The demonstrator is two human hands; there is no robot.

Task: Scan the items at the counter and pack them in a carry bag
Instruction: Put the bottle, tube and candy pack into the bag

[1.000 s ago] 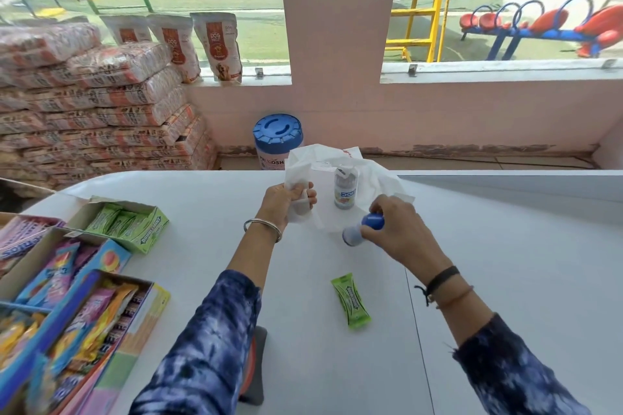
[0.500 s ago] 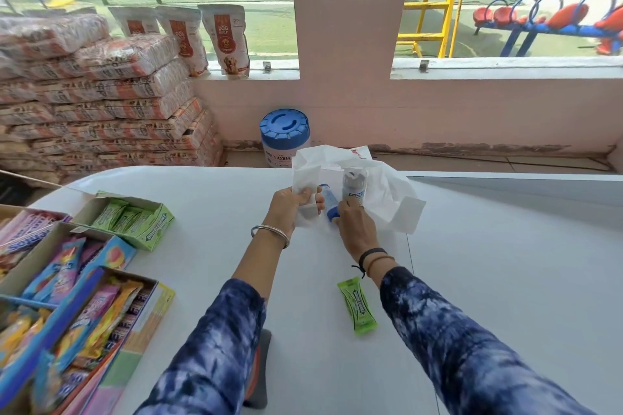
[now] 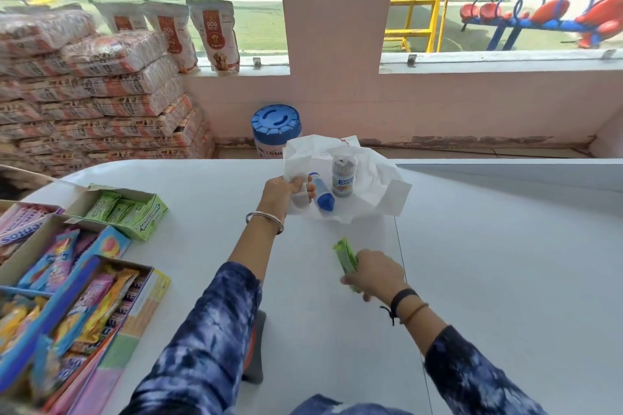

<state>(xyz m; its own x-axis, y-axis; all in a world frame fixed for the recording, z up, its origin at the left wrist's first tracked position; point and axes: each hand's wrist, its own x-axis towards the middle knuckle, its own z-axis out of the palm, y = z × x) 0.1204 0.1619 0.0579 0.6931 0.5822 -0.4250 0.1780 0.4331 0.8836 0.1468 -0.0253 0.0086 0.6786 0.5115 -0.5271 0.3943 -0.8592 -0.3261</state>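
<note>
Fingers [image 3: 352, 280] of my right hand [image 3: 377, 274] have left the blue-capped tube [image 3: 322, 192], now inside the carry bag [image 3: 371, 178], and clench the green gum pack [image 3: 345, 258] on the counter [image 3: 505, 246]; my left hand [image 3: 281, 192] grips the bag's mouth.

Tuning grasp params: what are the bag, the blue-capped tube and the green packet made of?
Bag: thin white plastic or non-woven film, matte, crumpled with soft folds. Tube: looks like rigid plastic, with a glossy blue cap. Packet, under the right hand: shiny foil-like wrapper, probably flexible. Left hand pinches the bag's edge.
</note>
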